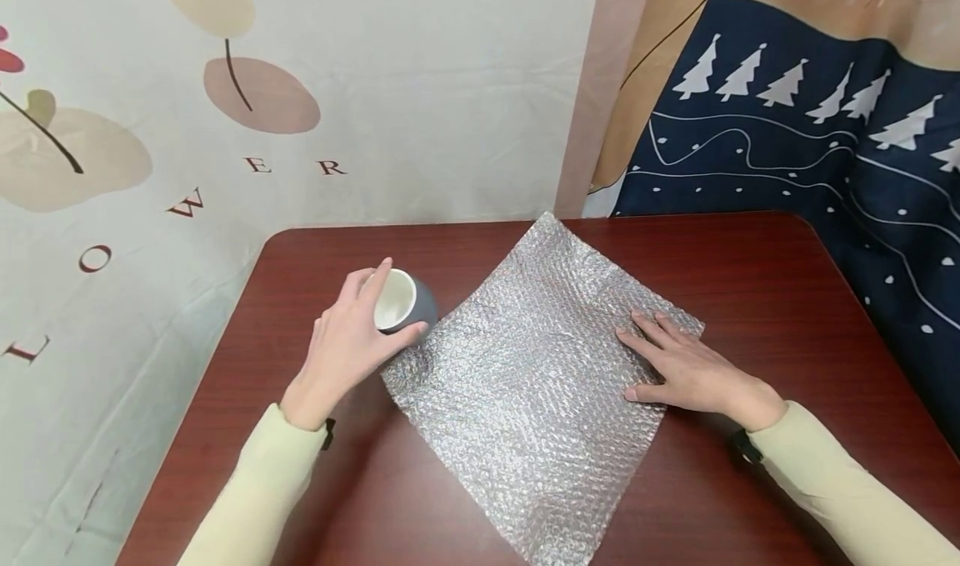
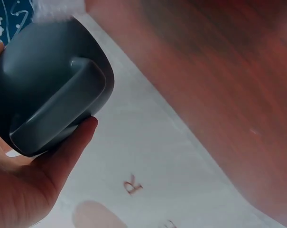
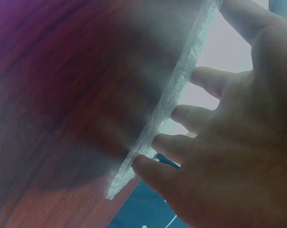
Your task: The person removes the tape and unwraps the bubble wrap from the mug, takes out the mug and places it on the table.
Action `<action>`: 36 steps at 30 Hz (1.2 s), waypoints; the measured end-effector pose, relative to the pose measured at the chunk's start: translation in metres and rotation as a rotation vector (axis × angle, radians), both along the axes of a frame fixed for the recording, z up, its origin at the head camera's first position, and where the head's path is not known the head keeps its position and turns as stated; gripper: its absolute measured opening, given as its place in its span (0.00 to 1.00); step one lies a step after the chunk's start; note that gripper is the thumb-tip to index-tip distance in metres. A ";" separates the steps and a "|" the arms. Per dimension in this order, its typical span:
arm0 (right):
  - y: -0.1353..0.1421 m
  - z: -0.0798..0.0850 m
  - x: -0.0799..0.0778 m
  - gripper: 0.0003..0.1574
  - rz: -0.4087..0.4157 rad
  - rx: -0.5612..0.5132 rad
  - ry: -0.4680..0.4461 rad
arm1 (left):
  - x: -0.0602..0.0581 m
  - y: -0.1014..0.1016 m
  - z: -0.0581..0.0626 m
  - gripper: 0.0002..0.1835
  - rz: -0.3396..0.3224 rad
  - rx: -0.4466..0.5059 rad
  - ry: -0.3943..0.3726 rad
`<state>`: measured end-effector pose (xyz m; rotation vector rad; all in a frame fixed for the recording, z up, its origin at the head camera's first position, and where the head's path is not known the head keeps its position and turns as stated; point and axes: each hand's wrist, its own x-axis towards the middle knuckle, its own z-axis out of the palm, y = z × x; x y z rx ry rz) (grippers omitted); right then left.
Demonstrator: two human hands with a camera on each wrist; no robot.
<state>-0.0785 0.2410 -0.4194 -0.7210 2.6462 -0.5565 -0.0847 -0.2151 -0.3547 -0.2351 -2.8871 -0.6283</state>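
My left hand (image 1: 341, 349) holds a dark grey mug (image 1: 426, 306) with a white inside, thumb on one side and fingers on the other. In the left wrist view the handle of the mug (image 2: 62, 107) faces the camera. The mug is at the left corner of a silvery sheet of bubble wrap (image 1: 517, 383), which lies turned cornerwise on the table. My right hand (image 1: 690, 374) rests spread, with its fingers on the right part of the sheet. Seen from the right wrist, the fingertips meet the edge of the bubble wrap (image 3: 174, 90).
The dark red wooden table (image 1: 750, 274) has rounded far corners. Behind it hangs a pale cloth (image 1: 450, 91) printed with plants and letters. At the right is a navy cloth (image 1: 787, 149) with white trees.
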 end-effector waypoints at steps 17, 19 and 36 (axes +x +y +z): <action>0.000 0.000 0.000 0.58 -0.001 -0.003 -0.007 | 0.007 -0.063 -0.016 0.54 0.145 -0.037 -0.093; 0.000 0.000 0.000 0.58 -0.003 -0.003 -0.010 | 0.007 -0.066 -0.018 0.55 0.149 -0.045 -0.108; 0.000 0.001 0.000 0.57 0.000 -0.001 -0.002 | 0.006 -0.088 -0.026 0.53 0.193 -0.059 -0.168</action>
